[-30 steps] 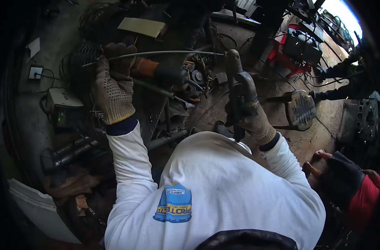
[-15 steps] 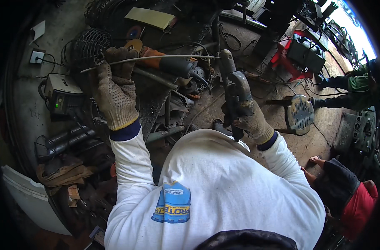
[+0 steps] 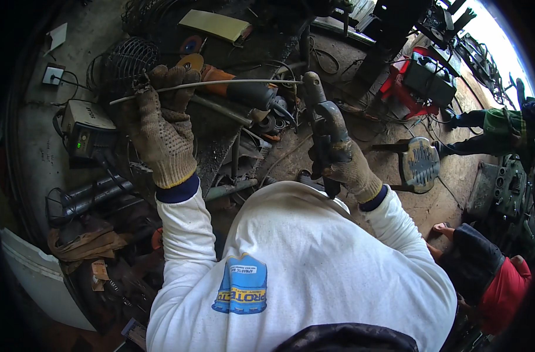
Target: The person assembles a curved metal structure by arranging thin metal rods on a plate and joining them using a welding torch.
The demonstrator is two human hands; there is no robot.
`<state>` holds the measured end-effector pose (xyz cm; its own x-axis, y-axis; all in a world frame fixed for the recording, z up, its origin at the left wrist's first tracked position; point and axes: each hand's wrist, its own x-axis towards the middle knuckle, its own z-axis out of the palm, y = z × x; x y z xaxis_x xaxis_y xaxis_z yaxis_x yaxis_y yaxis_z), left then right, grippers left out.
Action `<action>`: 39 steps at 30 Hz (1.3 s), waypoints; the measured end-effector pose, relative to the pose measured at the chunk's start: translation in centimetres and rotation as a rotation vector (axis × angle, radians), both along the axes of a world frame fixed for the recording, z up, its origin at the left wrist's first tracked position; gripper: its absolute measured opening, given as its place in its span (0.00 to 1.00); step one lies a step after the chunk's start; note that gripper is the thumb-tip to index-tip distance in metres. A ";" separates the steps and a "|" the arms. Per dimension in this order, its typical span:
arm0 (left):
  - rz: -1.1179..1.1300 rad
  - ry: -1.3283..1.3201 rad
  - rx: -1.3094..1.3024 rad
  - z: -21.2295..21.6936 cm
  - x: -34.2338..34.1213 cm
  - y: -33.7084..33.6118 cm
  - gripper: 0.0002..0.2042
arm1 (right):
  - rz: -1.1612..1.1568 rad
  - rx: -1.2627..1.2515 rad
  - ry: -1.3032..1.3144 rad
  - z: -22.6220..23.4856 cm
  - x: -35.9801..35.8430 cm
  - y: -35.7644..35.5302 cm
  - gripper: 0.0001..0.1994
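My left hand (image 3: 166, 132), in a dotted knit work glove, is closed on a thin grey welding rod (image 3: 238, 81). The rod runs nearly level to the right, and its far end meets the tip of an electrode holder (image 3: 331, 117). I cannot tell whether the jaw grips the rod or only touches it. Gripping the holder's dark handle is my right hand (image 3: 356, 173), gloved too; some of its fingers are hidden behind the handle. Beyond the rod, an orange and dark angle grinder (image 3: 241, 89) with a tan disc (image 3: 191, 63) lies on the dark bench (image 3: 214, 149).
A welding machine (image 3: 87, 132) stands at the left. A wire coil (image 3: 131, 61) and yellowish box (image 3: 214, 24) lie at the back. To the right are a stool (image 3: 421, 164), a red-framed machine (image 3: 414, 82), and two people (image 3: 496, 281), one only partly visible. Cables cross the floor.
My right hand and the electrode holder have shifted slightly left. The rod stays between both hands, and my left hand has hardly moved.
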<state>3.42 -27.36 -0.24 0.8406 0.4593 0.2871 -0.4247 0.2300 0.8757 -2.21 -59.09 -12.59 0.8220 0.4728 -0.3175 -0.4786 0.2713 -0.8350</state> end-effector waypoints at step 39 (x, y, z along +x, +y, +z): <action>-0.137 -0.037 -0.046 -1.2 -1.7 3.4 0.15 | 0.021 -0.137 -0.073 -1.0 -0.9 0.3 0.37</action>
